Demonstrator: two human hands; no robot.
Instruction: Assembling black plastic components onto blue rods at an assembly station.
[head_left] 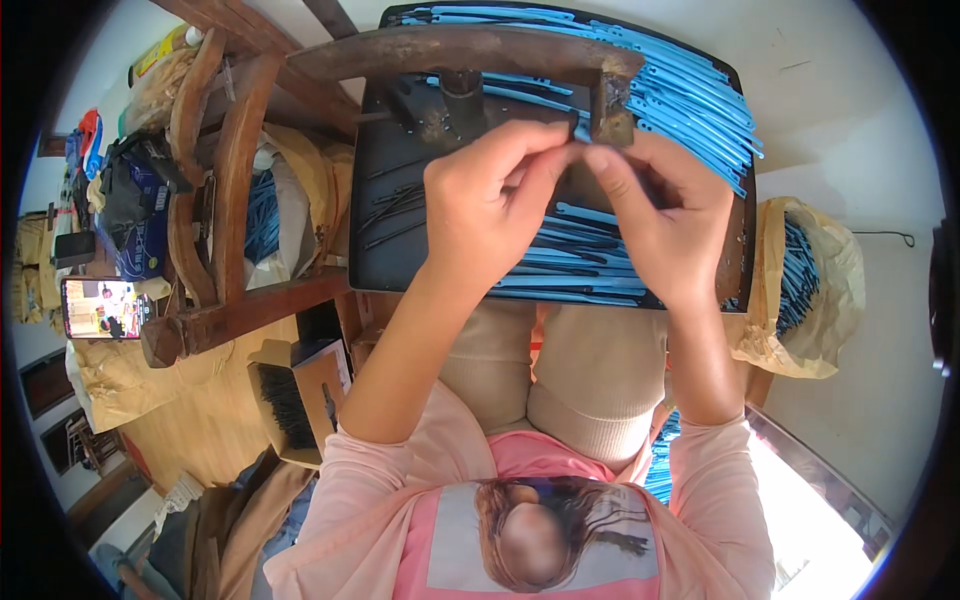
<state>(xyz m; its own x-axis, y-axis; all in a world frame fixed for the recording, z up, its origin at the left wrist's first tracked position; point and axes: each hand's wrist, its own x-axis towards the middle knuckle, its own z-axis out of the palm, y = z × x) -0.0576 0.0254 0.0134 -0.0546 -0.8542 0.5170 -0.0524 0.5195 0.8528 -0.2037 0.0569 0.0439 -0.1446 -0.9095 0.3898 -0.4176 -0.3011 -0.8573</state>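
Note:
My left hand (490, 195) and my right hand (665, 205) meet over a black tray (362, 250), fingers of both pinched together. A small bit of blue plastic strip (583, 132) shows between the fingertips, right beside a worn metal block (612, 118) that hangs from a curved wooden bar (470, 50). What the left fingers pinch is hidden. Many slim blue strips (695, 100) lie stacked at the tray's far right, and more blue strips (575, 255) mixed with black ones lie below my hands. Thin black rods (395, 210) rest on the left part of the tray.
A dark metal post (462, 100) rises from the tray near my left hand. Paper sacks of blue strips stand at the right (800, 280) and left (300, 200). On the left are a wooden frame (240, 180), a lit phone (103, 308) and a cardboard box (325, 400) of black rods.

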